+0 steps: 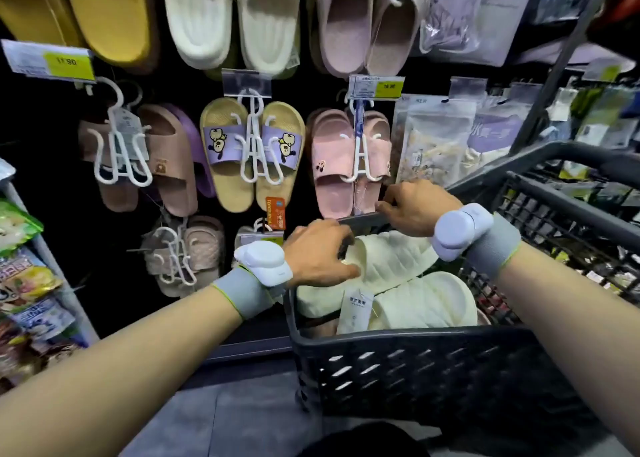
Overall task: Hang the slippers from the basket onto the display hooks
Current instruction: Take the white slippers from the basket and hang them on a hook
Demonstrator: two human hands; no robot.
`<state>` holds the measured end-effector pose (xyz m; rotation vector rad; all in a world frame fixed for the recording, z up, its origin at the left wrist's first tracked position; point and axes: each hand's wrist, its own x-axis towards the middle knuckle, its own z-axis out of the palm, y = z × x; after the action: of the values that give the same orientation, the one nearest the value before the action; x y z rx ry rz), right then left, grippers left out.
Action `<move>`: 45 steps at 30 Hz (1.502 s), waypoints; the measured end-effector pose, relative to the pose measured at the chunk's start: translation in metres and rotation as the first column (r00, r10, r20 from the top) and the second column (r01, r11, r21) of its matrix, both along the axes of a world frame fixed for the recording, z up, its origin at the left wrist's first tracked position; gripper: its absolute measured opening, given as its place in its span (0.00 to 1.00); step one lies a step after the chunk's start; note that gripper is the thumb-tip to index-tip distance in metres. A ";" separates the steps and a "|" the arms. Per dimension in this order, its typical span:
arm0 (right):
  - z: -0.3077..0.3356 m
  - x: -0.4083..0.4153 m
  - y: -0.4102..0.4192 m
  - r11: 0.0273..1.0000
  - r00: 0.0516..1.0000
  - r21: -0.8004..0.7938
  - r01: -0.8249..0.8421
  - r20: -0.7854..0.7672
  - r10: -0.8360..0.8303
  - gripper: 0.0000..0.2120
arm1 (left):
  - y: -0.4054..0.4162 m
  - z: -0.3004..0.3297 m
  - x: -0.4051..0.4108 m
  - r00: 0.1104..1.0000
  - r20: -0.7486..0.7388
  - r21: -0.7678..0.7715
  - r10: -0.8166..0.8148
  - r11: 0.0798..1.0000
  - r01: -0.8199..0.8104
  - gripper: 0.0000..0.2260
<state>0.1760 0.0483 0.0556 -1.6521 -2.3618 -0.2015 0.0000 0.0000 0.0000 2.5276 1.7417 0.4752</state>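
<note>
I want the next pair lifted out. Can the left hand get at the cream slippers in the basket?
Probably yes. The left hand already rests on the upper of the cream slippers, which lie uncovered atop the open basket; nothing blocks them.

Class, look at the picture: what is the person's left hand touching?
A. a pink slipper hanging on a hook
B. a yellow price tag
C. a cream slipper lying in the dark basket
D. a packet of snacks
C: the left hand rests on the cream slipper that lies in the dark basket, below the hanging pairs.
</note>
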 end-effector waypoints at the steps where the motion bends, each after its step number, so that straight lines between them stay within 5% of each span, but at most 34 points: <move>1: -0.001 0.001 0.000 0.999 0.998 -0.034 0.035 0.047 -0.033 0.17 | 0.000 -0.003 0.003 1.000 -0.006 -0.045 -0.012 0.999 0.012 0.23; 7: -0.017 0.002 0.002 0.974 0.976 -0.153 0.165 0.165 -0.139 0.20 | 0.001 -0.026 0.024 1.000 -0.025 -0.231 -0.004 0.973 -0.002 0.33; 11: -0.022 0.004 0.006 0.960 0.973 -0.206 0.189 0.172 -0.154 0.20 | 0.001 -0.040 0.036 0.999 0.042 -0.210 0.010 0.978 0.000 0.33; 25: -0.022 0.014 0.009 0.958 0.989 -0.247 0.148 0.046 -0.141 0.19 | 0.002 -0.037 0.040 0.929 0.371 -0.140 -0.018 0.987 0.075 0.08; 33: 0.001 0.023 0.013 0.983 0.984 -0.114 0.147 -0.085 -0.157 0.16 | 0.001 -0.012 0.037 0.880 0.475 -0.024 0.006 1.000 0.006 0.09; 45: 0.065 -0.007 0.002 0.979 0.955 0.152 0.138 -0.284 -0.091 0.18 | -0.002 0.062 0.012 0.899 0.431 0.297 -0.074 0.953 -0.064 0.06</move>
<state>0.1686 0.0502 0.1202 -1.6205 -1.9892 -0.1769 0.0118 -0.0015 0.0621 2.3378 1.5834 1.2927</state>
